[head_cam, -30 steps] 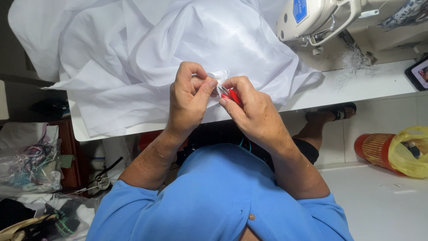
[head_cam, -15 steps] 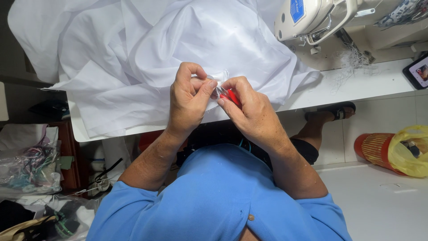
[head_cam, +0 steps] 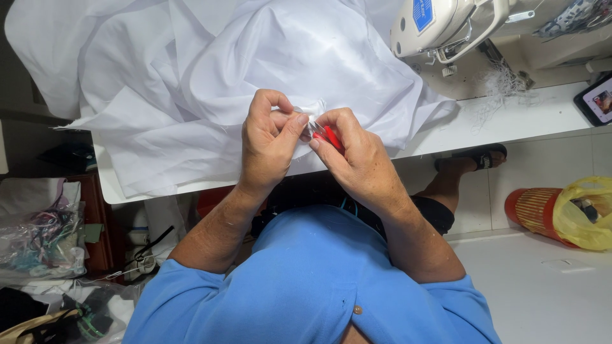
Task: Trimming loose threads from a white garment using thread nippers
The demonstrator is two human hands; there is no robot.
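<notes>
Bright blue short-sleeved shirt with a small brown button at the front, forearms bare below the sleeves, dark shorts at the lap, and a black sandal on one foot.

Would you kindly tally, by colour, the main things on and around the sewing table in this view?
White: 1, the white fabric pinched by the left hand
Red: 2, the red-handled tool in the right hand and the red basket
Cream: 1, the sewing machine
Yellow: 1, the yellow plastic bag
Total: 5
</notes>
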